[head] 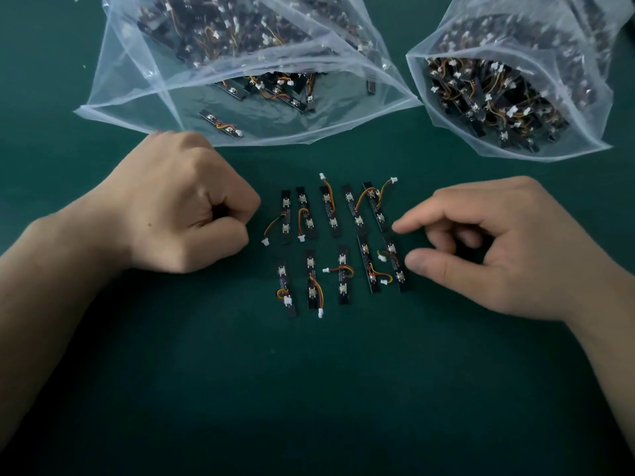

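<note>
Several small black circuit strips (331, 211) with white buttons, coloured wires and white plugs lie in two rows on the green table (309, 389). My left hand (182, 204) rests as a closed fist just left of the rows and holds nothing that I can see. My right hand (491, 249) hovers at the right end of the rows, fingers loosely curled. Its forefinger tip and thumb tip sit beside the rightmost strip (395, 262) of the near row, with a gap between them and nothing held.
A clear plastic bag (240, 49) full of the same strips lies open at the back centre-left, with one strip (221, 123) near its mouth. A second full bag (515, 80) lies open at the back right.
</note>
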The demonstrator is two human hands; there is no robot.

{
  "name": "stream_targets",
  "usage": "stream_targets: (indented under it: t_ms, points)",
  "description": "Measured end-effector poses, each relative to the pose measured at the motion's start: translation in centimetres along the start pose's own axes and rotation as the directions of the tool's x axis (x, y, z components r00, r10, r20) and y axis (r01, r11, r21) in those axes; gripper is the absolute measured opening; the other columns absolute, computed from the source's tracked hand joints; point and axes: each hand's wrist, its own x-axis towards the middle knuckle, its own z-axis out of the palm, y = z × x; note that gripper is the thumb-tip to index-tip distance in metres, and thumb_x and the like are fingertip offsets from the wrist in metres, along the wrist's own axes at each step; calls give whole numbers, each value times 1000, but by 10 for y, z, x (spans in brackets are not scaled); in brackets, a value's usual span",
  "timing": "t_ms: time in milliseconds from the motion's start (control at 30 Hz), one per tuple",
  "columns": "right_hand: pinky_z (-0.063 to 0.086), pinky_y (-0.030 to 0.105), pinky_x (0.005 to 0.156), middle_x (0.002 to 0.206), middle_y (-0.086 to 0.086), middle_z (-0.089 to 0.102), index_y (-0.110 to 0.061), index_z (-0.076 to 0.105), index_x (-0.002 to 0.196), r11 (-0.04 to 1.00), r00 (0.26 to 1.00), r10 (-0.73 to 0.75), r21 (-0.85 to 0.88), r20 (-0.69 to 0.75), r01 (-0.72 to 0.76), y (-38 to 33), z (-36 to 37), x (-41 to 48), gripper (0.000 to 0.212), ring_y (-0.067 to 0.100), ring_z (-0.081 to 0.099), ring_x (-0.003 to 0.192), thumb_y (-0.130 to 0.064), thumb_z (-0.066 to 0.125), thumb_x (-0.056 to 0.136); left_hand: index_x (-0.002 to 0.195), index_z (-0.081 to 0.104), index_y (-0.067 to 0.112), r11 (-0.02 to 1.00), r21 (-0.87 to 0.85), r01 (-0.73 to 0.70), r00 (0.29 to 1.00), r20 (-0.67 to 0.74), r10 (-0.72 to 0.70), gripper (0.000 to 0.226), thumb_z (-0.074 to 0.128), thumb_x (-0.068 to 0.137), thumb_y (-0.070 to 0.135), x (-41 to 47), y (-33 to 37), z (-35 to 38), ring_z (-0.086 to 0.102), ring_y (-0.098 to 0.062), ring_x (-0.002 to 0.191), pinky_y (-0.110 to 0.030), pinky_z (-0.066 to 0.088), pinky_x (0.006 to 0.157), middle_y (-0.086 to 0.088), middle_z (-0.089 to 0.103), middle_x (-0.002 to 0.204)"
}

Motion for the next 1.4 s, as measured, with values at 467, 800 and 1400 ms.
stream_targets:
  t_ms: [467,800,1400]
  points:
    - [42,29,56,67,-10,60,-28,76,93,994,980,74,-64,-187,-87,8,8,5,5,19,54,61,-33,73,92,55,47,19,1000,-10,-3,999,-50,3,15,50,64,30,0,-2,4,43,-30,51,-37,39,45,-2,42,49]
    - [38,30,57,64,-8,57,-30,74,90,982,970,130,-107,-205,-154,7,13,9,6,10,53,62,-32,68,89,59,54,20,999,17,40,993,-111,-38,8,58,65,20,2,2,8,44,-27,50,-30,40,50,2,45,48]
    - [37,28,57,64,-9,58,-30,73,90,977,970,127,-141,-209,-159,7,13,9,5,7,55,64,-32,68,89,59,57,21,996,-61,65,986,-147,-73,12,61,69,16,4,3,8,43,-25,47,-33,43,49,2,42,46]
